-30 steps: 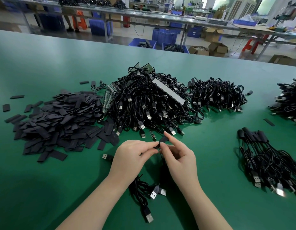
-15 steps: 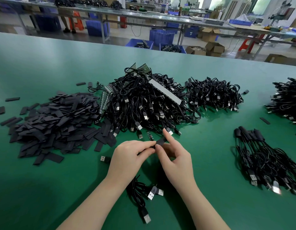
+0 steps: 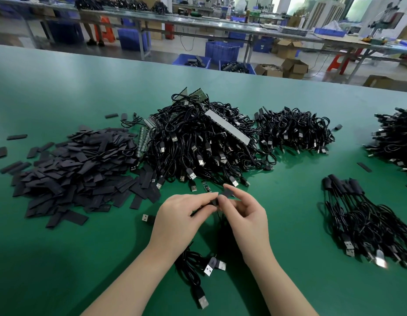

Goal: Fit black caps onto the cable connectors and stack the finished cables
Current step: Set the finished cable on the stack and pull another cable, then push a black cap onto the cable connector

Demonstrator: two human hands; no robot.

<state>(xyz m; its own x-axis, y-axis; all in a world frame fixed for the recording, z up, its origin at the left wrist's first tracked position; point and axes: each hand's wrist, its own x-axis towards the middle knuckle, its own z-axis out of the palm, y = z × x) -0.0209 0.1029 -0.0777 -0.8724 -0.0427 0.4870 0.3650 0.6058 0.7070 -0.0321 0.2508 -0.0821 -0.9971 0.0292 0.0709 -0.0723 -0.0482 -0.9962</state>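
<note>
Both hands met above the green table [image 3: 61, 258], left hand [image 3: 179, 217] and right hand [image 3: 245, 215] pinching one black cap [image 3: 227, 193] and cable end between fingertips, just before the cable pile [image 3: 198, 142]; caps heap [image 3: 79, 169] lay left.

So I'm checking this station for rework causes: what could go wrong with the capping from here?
Both hands, left hand and right hand, pinch the black cap by fingertips, so it might slip or seat crooked. The cable trails under the wrists, so it may snag.
</note>
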